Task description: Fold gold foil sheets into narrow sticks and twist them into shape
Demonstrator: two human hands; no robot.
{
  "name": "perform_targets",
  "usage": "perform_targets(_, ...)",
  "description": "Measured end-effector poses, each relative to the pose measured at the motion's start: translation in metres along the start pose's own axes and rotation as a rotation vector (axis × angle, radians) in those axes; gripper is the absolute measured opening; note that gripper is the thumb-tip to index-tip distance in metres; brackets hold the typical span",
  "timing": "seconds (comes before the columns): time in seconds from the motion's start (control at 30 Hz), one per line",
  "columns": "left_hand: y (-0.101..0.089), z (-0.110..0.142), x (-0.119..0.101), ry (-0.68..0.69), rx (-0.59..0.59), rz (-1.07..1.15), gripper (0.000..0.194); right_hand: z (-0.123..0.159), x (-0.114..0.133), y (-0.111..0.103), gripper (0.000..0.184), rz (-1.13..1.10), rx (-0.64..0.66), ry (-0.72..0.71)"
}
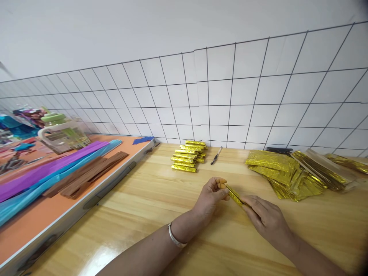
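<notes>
Between my two hands is a narrow folded strip of shiny gold foil (pixel 234 195), slanting down to the right above the wooden table. My left hand (pixel 212 193), with a silver bangle on its wrist, pinches the strip's upper left end. The lower right end sits in the fingers of my right hand (pixel 264 216), which partly cover it. Beyond my hands lies a stack of similar folded gold foil strips (pixel 185 156). To the right is a fanned pile of flat gold foil sheets (pixel 281 170).
A pen (pixel 216 156) lies near the gridded wall (pixel 221 92). Clear plastic packets with gold foil (pixel 323 170) are at the right. On the left, an orange-topped board (pixel 112 184) carries brown paper strips (pixel 86 176), purple and blue strips, and a green-lidded jug (pixel 61 132).
</notes>
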State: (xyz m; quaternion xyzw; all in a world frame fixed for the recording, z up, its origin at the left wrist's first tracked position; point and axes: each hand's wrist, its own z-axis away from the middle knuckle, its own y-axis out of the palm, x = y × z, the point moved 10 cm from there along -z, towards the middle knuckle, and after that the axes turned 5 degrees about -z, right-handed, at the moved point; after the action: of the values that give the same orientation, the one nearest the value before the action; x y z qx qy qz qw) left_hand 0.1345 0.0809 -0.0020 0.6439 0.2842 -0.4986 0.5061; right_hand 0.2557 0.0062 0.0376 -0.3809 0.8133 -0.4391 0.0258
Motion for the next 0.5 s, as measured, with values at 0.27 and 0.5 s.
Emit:
perform_targets(0.27, -0.0037, -0.0023, -0.0008, 0.022, -0.008, 0.019, 0.037, -0.0043, 0.0046, -0.0067, 0.029, -0.050, -0.042, -0.008)
perform_targets(0.5, -0.0082, -0.0046, -0.0010, 0.061, -0.042, -0.020, 0.029, -0.0021, 0.0020, -0.0041, 0.032, -0.105, -0.019, -0.007)
